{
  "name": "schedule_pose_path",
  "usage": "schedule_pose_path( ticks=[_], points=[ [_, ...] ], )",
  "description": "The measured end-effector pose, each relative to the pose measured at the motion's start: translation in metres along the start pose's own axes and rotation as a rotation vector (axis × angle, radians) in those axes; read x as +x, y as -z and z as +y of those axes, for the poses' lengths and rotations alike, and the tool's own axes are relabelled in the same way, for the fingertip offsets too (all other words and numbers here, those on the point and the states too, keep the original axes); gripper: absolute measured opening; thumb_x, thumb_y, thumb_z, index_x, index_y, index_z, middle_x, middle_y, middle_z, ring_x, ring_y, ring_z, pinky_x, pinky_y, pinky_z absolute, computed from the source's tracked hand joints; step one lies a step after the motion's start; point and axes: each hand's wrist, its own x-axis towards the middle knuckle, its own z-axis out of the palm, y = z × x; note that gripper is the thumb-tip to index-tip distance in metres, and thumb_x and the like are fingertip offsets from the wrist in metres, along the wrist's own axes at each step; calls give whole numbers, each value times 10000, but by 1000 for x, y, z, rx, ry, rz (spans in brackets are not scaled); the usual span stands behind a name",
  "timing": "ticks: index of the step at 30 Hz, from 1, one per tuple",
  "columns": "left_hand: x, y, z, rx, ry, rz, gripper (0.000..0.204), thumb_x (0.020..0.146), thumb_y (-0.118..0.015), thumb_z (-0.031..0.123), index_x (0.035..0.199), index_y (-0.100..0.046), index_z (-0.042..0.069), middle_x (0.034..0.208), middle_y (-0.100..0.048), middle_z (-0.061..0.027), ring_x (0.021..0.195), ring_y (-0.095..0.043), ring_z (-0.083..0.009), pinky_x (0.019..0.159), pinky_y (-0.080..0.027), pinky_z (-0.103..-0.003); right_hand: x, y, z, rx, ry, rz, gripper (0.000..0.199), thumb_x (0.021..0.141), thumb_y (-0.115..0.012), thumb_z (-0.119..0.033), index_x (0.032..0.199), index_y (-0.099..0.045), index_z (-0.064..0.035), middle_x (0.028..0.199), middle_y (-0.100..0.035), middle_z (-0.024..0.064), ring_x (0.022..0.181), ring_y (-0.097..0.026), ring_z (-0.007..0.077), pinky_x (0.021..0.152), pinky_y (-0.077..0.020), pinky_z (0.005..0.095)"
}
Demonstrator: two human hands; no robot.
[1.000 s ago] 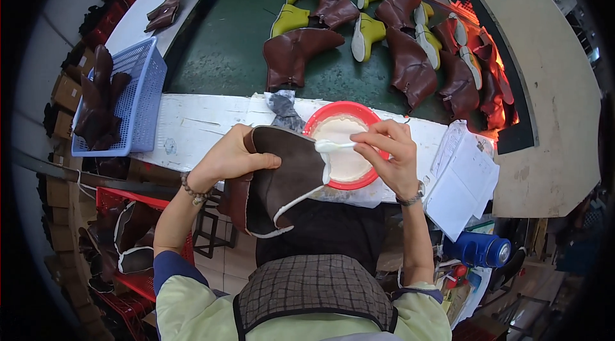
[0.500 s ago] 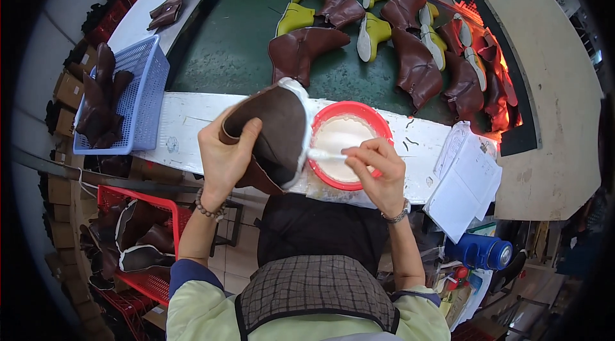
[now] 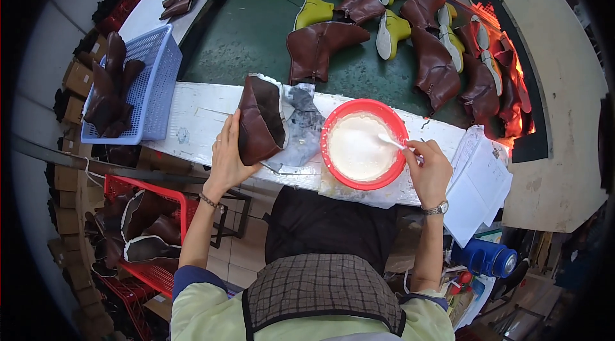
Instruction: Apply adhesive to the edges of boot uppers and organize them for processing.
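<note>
A workshop bench fills the frame: a white, stained work board (image 3: pixel 198 116) runs across the centre, with a dark green belt (image 3: pixel 256 27) behind it in the upper half. On the belt lie several brown boot uppers (image 3: pixel 320 49), some mounted on yellow-green lasts (image 3: pixel 314 13). A blue plastic basket (image 3: pixel 157 78) with more brown pieces sits at the upper left; a red crate (image 3: pixel 160 200) of uppers stands below the board at the lower left. White papers (image 3: pixel 480 187) hang off the board at the right.

The left hand (image 3: pixel 229 156), left of centre, grips a brown leather boot upper (image 3: pixel 259 120) from below, fingers wrapped on its lower edge. The upper stands on the board above the hand, its pale lining edge turned right, just beside a grey rag (image 3: pixel 304 123).

The right hand (image 3: pixel 429 171), right of centre, pinches the handle of a small brush (image 3: pixel 394 142) between thumb and fingers. The brush tip reaches left into a red bowl (image 3: pixel 333 149) of white paste, which sits between the two hands, just beside the rag. The upper and the bowl are near but apart.
</note>
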Motion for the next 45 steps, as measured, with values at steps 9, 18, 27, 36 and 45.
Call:
schedule_pose_path(
  ticks=[9,18,27,36,45],
  points=[
    [-18,27,37,-247,-102,222,917,659,-740,-77,1499,-381,2,1390,-540,-241,1258,-549,-420,1068,-447,-443,-2,2,-28,509,34,18,144,838,-793,-63,978,-774,-37,849,-673,61,685,-629,125,582,-473,254],
    [-31,35,63,-426,-473,243,909,758,-848,48,1506,-332,76,1396,-546,-279,1226,-598,-425,1034,-485,-458,22,-18,-48,647,184,71,101,861,-775,-48,949,-760,0,811,-673,58,663,-575,118,575,-429,258],
    [-23,11,82,-557,-262,443,1004,722,-882,85,1517,-283,-41,1448,-508,-240,1271,-576,-344,1055,-457,-407,23,-7,-47,701,286,149,187,787,-824,1,966,-771,-9,916,-656,57,766,-610,114,650,-481,240],
    [20,-6,88,-485,-442,641,837,825,-796,68,1508,-320,159,1476,-463,-281,1308,-521,-464,1096,-422,-530,-13,-5,-56,648,298,83,200,757,-834,5,948,-776,-9,878,-652,59,761,-633,139,654,-497,251],
    [55,-5,85,-219,-646,715,614,957,-637,92,1492,-346,170,1487,-459,-257,1323,-516,-443,1123,-414,-532,-29,-1,-75,740,270,-94,149,784,-833,-28,925,-785,-26,844,-667,45,661,-632,111,581,-497,237]
  ],
)
